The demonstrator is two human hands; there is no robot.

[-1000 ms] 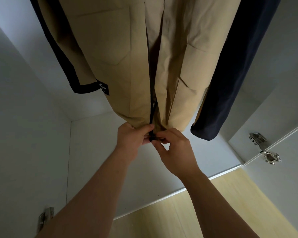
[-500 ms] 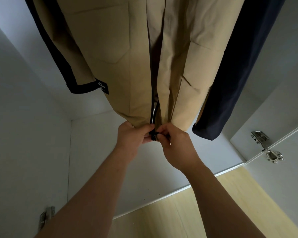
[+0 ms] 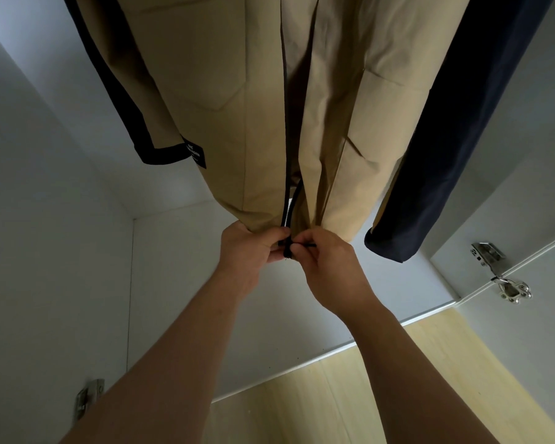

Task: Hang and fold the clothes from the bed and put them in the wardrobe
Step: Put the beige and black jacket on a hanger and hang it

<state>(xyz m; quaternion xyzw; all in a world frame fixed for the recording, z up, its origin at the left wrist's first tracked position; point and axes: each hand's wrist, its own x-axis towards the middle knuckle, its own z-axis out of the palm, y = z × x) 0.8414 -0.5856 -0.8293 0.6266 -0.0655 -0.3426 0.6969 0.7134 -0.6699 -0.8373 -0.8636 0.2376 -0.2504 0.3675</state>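
A white wardrobe [image 3: 45, 251] fills the view, its side walls and bottom panel plain and matte, with a pale wooden floor [image 3: 382, 395] showing in front of its lower edge. A tan jacket [image 3: 212, 123] hangs inside the wardrobe, taking up most of the upper middle; its front is parted along the centre, a flap pocket shows on each front panel, and a sleeve edged in a dark band hangs on the left. Just to the right of it hangs a navy garment [image 3: 462, 155], its lower end a little above the wardrobe's bottom panel. Both bare forearms reach up from the lower edge to the jacket's hem. The left hand [image 3: 247, 248] is curled around the hem of the left front panel, thumb on top. The right hand [image 3: 330, 267] meets it there, thumb and fingertips pinching the black lower end of the zipper [image 3: 288, 213], whose metal teeth catch light just above the hands. A metal hinge [image 3: 500, 274] sits on the right wall where the door meets it, and a second hinge [image 3: 88, 397] on the left wall. A small black label [image 3: 195, 151] with white lettering, too small to read, is sewn near the left side seam.
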